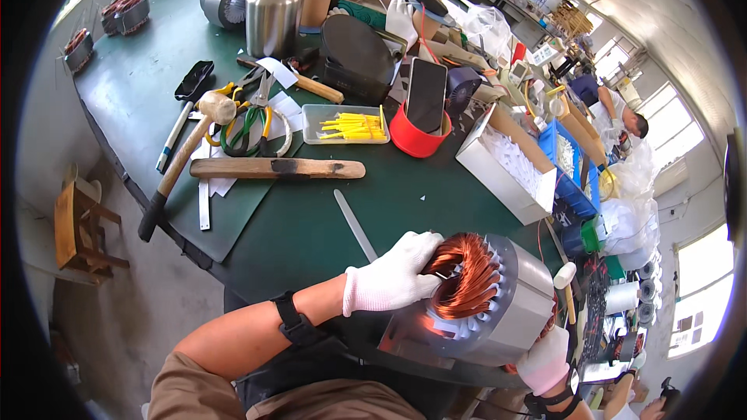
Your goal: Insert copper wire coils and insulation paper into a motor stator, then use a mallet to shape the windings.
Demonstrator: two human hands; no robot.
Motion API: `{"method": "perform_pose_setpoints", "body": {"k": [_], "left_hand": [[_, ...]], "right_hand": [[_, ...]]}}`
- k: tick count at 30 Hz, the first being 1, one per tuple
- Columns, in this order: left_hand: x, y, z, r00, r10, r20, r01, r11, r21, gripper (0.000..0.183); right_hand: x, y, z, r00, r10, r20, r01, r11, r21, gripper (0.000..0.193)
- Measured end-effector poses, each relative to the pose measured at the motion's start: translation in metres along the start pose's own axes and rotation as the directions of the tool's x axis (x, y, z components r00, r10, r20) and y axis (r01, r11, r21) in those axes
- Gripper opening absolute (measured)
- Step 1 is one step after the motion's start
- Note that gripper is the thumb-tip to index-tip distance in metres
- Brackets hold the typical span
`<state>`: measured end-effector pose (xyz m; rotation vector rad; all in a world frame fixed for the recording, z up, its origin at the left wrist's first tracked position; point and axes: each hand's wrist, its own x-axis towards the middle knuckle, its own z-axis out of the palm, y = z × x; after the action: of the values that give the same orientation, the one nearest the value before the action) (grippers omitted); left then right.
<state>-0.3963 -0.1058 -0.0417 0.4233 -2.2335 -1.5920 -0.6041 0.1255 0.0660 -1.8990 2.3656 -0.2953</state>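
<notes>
Between my gloved hands the stator (523,295) is lying, left hand (397,271) touching its copper windings (471,276), right hand (545,359) resting against its opposite end; how tightly they're closing, I cannot tell from here.

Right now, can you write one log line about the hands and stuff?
left hand: at copper coil | right hand: at stator | mallet: on table | yellow sticks: in tray

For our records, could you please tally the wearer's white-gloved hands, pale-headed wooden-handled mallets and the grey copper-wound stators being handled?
White-gloved hands: 2 (left hand, right hand)
Pale-headed mallets: 2 (left mallet, right mallet)
Grey copper-wound stator: 1
Total: 5
</notes>
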Motion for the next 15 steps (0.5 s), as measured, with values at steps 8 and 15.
{"method": "perform_pose_setpoints", "body": {"k": [8,15], "left_hand": [[0.002,-0.006,0.001,0.999,0.044,-0.006,-0.045,0.998,-0.048,0.055],[0.003,-0.001,0.002,1.000,0.012,0.012,-0.010,0.994,-0.105,0.053]], "right_hand": [[0.007,-0.007,-0.012,0.995,0.041,0.090,-0.047,0.997,0.058,0.022],[0.008,-0.003,-0.015,0.994,-0.009,0.105,0.010,1.000,-0.011,0.025]]}}
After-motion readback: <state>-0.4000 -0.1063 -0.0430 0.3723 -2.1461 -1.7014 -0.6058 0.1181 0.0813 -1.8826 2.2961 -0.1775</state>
